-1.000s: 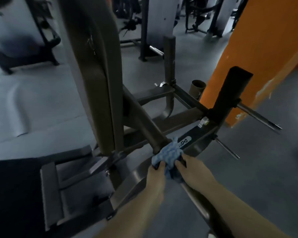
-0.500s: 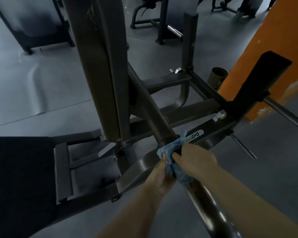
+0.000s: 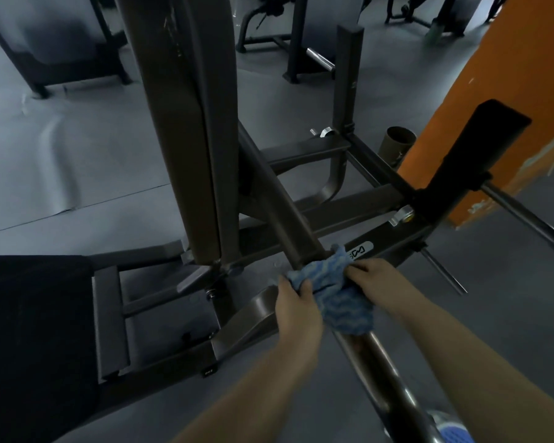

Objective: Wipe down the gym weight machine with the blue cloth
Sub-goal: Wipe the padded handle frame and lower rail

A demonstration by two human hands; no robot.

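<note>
On smooth round metal bar (image 3: 378,362), both hands pinching crumpled blue cloth (image 3: 336,292)

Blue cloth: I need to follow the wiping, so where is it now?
In the head view, the blue cloth is low and right of centre, wrapped over the machine's slanted bar, held between the left hand and the right hand.

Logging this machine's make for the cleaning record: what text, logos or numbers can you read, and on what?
White oval sticker on the dark metal frame bar: a logo mark shows; its lettering is blurred and partly hidden by the blue patterned cloth, unreadable.
Small black tag at the frame's base: too small to read.
Nothing else legible.
</note>
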